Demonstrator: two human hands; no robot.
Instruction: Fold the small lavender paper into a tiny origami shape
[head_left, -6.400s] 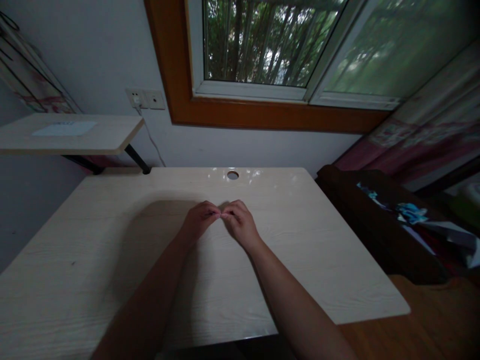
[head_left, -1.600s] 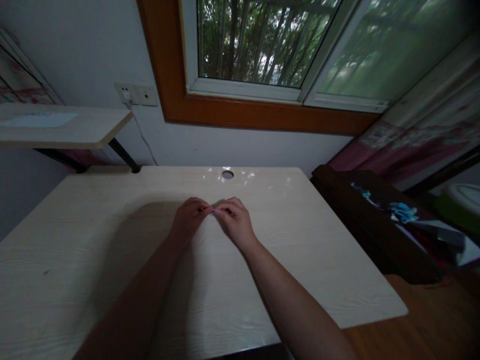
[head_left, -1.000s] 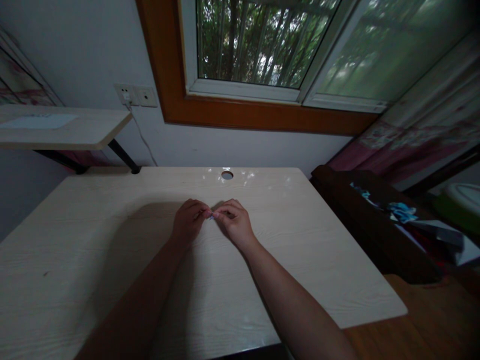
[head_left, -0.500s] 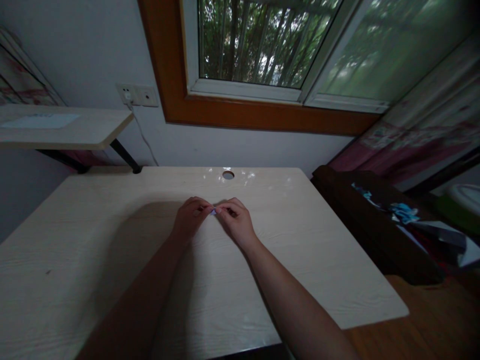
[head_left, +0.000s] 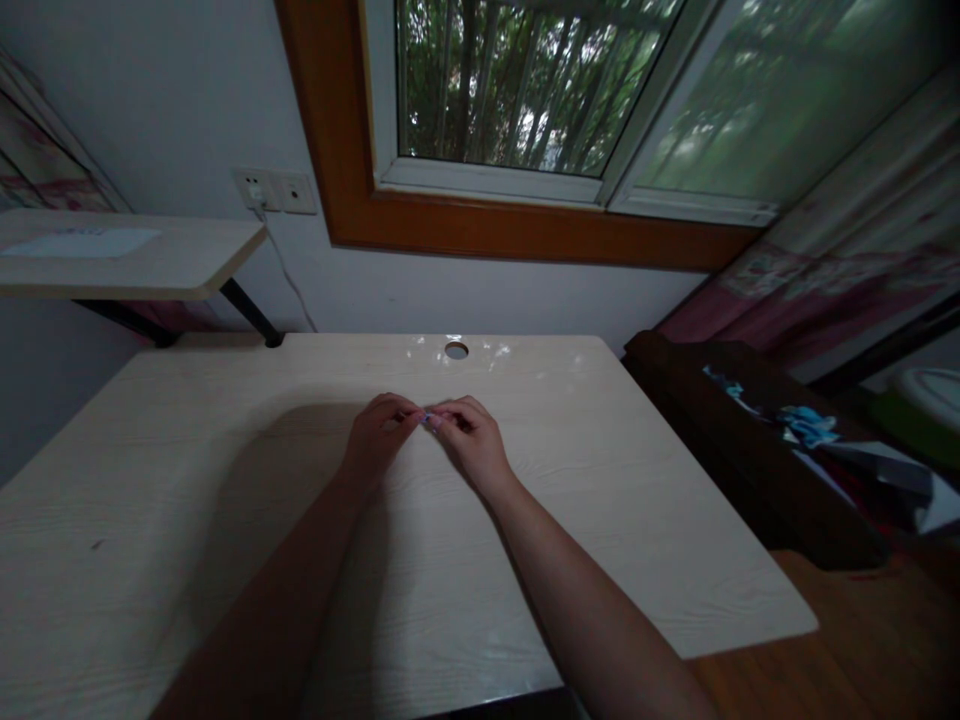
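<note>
A tiny purplish piece (head_left: 426,418) sits between the fingertips of both hands, above the pale wood-grain desk (head_left: 622,530). Its kind is too small to make out, and the fingers cover most of it. My left hand (head_left: 377,432) pinches it from the left with thumb and forefinger. From the other side my right hand (head_left: 474,440) pinches it in the same way. The fingertips of the two hands nearly meet. Both forearms reach in from the bottom edge of the view.
At the desk's back edge is a round cable hole (head_left: 457,350). A raised shelf (head_left: 225,250) with a paper sheet stands at the left. A dark cabinet (head_left: 697,400) holding blue and white scraps is on the right. A dark edge (head_left: 517,706) shows at the bottom.
The fingertips have shifted very slightly around the small purplish piece, and less of it shows now. Both hands remain in the same place.
</note>
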